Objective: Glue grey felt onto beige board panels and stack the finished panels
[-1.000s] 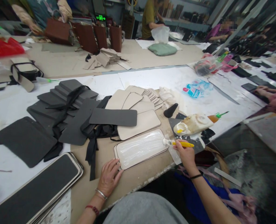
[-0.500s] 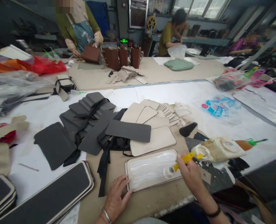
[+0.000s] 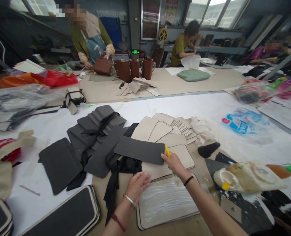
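My right hand (image 3: 174,161) holds a brush by its yellow handle (image 3: 167,151); the bristle end is mostly hidden behind the wrist. Its thumb and fingers also meet the right edge of a dark grey panel (image 3: 140,149), which lies across other grey and beige pieces. Fingers extended, my left hand (image 3: 138,185) is open just below that panel, near the upper left corner of a beige panel (image 3: 166,205). White streaks of glue coat this beige panel, which rests on a stack at the table's front.
Fanned beige panels (image 3: 157,126) and dark grey panels (image 3: 59,164) lie ahead. A glue-crusted container (image 3: 248,177) stands at right, beside a scrap board. Long black-faced panels (image 3: 64,213) are stacked front left. Two people work with bags (image 3: 103,66) and fabric across the table; another sits far right.
My right hand has left the glued panel with the brush and reached the dark grey panel's right edge. My left hand has come off the beige stack's left edge and moved forward.
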{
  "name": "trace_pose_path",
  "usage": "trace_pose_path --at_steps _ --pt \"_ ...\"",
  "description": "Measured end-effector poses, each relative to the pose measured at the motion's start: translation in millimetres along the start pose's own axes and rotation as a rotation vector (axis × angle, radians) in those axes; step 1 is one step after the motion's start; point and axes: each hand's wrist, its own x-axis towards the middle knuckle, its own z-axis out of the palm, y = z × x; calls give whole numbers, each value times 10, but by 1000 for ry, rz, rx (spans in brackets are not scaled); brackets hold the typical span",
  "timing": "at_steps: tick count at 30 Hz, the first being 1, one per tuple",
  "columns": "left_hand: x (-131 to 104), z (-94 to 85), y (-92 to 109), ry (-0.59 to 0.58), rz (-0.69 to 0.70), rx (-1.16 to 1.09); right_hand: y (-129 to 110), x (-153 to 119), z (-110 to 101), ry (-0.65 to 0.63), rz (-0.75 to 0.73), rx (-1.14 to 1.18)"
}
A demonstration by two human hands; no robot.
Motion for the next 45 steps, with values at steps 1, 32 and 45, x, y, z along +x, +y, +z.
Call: trace_pose_path --at_steps 1,32,45 --pt "-12 15 47 -33 -72 -111 -75 -128 -47 -19 -62 44" --pt "-469 -260 -136 139 1022 1152 934 -1626 -944 68 -347 -603" --pt "-411 -470 169 -110 298 827 1136 -1735 -1047 151 -107 -259"
